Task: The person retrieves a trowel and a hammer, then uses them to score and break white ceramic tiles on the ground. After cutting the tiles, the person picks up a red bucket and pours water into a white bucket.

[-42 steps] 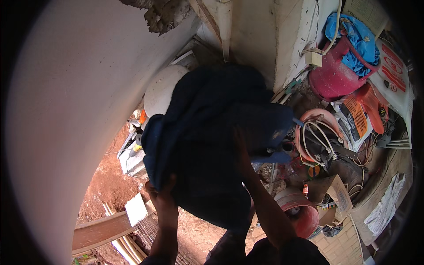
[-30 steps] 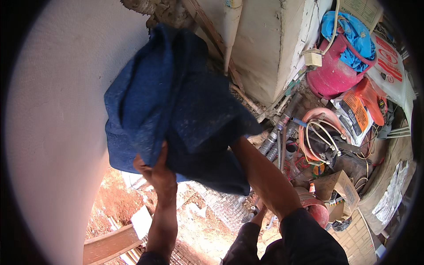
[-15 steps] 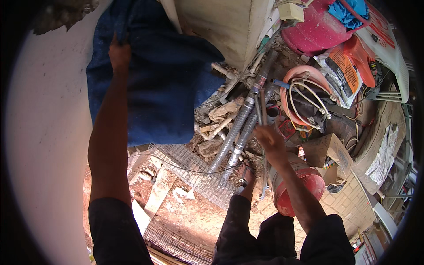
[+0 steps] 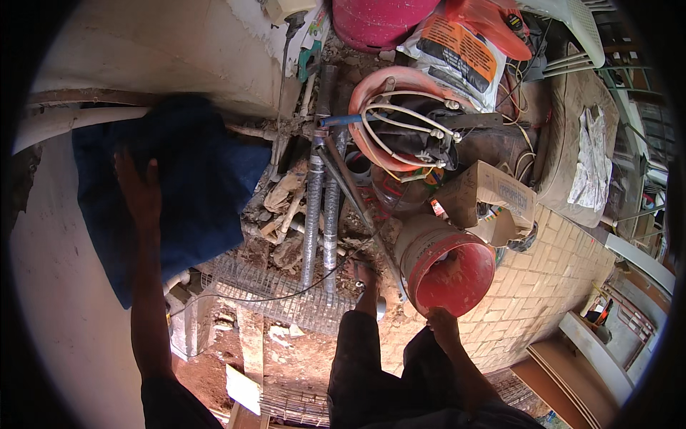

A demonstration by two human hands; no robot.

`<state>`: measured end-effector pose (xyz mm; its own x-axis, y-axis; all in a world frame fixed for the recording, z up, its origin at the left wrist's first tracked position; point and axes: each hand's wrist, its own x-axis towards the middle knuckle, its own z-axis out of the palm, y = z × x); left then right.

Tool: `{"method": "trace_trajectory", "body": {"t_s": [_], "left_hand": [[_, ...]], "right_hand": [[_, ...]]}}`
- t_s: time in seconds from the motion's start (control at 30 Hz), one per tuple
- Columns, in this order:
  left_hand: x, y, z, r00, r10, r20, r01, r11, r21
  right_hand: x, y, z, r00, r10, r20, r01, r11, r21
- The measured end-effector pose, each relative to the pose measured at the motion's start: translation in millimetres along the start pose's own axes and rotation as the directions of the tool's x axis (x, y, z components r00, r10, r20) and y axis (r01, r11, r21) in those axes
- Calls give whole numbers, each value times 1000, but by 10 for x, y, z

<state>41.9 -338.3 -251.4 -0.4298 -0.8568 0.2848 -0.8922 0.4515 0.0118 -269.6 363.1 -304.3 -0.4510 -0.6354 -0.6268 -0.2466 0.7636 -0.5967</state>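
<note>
The blue cloth (image 4: 196, 207) looks largely spread out beside the wall (image 4: 53, 222), what remains being unclear, with the left hand (image 4: 141, 196) over it, thumb and fingers apart, and the right hand (image 4: 444, 327) at the bucket (image 4: 468, 282) rim, whether clamped I cannot tell.

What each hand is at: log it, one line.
left hand: open, over dark blue cloth | right hand: at rim of red bucket | nearby: cardboard box, silvery pipes
</note>
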Motion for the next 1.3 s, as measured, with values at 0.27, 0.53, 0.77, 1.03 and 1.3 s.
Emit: {"method": "trace_trajectory", "body": {"t_s": [0.27,0.53,0.77,1.03,1.3], "left_hand": [[-3064,2134,-701,678,88,729,359,826,-434],[-4151,3196,-978,472,116,874,473,803,-363],[-3552,3215,-744,666,66,743,395,814,-426],[-1296,4564,1269,914,16,405,264,734,-625],[-1394,4635,2008,790,-237,565,529,729,-435]], "right_hand": [[1864,-832,-642,985,-84,-152,92,995,43],[4481,-589,-1148,935,275,-225,-134,860,493],[3989,-1354,-298,846,140,-514,385,507,771],[3479,-1324,1,927,256,-275,249,130,960],[3277,-1053,0,938,11,-347,201,797,569]]}}
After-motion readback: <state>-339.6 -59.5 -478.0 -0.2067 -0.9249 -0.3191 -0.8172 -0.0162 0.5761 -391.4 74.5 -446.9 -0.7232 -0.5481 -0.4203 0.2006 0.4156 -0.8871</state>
